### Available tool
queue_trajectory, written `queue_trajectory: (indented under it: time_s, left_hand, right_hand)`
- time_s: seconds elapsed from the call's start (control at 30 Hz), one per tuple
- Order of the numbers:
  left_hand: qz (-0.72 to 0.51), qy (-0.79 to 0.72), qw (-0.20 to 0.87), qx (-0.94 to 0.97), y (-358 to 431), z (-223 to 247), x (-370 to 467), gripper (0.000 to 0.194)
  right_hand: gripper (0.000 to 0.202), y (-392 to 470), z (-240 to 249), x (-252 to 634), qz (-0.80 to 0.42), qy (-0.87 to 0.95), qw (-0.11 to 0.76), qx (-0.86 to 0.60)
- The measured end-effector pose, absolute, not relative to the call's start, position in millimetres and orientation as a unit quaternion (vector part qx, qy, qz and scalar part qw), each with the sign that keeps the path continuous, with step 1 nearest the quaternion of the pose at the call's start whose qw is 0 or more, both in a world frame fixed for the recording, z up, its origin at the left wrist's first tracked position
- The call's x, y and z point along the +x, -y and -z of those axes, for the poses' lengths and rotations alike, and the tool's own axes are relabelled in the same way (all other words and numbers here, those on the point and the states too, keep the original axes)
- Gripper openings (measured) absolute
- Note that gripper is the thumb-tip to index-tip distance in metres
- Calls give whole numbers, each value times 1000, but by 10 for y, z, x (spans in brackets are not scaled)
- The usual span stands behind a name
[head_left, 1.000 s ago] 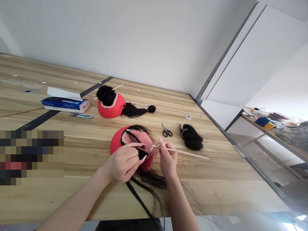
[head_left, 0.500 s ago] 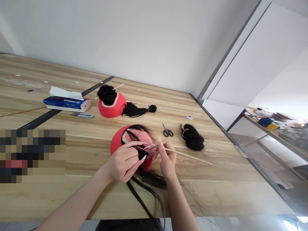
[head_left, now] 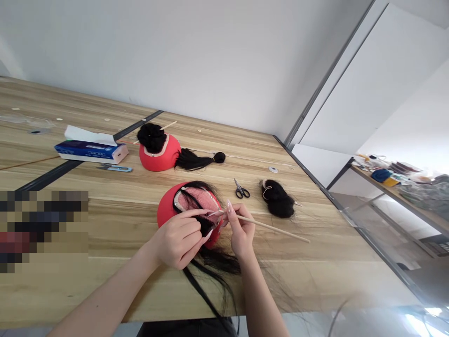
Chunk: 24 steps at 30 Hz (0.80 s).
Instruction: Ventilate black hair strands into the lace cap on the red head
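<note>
A red dome-shaped block (head_left: 165, 206) carries a pink mesh cap base (head_left: 199, 201) with a pale pinned edge and loose black hair (head_left: 206, 226). My left hand (head_left: 180, 236) lies over its near side, fingers curled and index finger stretched along the mesh. Dark hair shows between thumb and index finger, and long strands trail below. My right hand (head_left: 241, 229) pinches a thin wooden-handled hook needle (head_left: 273, 228), its tip at the mesh beside my left index finger. Whether the tip has caught a strand is too small to tell.
Behind stands another red block (head_left: 161, 157) bearing a black hair bun, beside a tied hair bundle (head_left: 196, 160). Black scissors (head_left: 241, 189) and a hairpiece (head_left: 278, 199) lie to the right. A tissue box (head_left: 91, 150) and blue thread snips (head_left: 119, 168) are at left.
The whole view has shifted slightly, with things appearing a little further left. Both hands keep almost the same pose at the mesh, and the needle's tip has barely moved.
</note>
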<state>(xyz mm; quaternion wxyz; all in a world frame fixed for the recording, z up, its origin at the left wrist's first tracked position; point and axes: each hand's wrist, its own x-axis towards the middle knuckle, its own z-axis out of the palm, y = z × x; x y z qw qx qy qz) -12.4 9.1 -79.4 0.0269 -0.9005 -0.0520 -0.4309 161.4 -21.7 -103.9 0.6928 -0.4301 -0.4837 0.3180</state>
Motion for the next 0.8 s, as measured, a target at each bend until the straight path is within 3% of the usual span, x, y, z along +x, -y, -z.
queue_trajectory:
  time_s: [0.53,0.8]
  left_hand:
    - [389,55,45,-919,-88,824,-86,26]
    - [389,62,45,-918,-82,818,-69,27]
  right_hand:
    - [26,236,1079,1626,-254,504,688,-456]
    - [33,262,1001,1616,-332,481,698,-414]
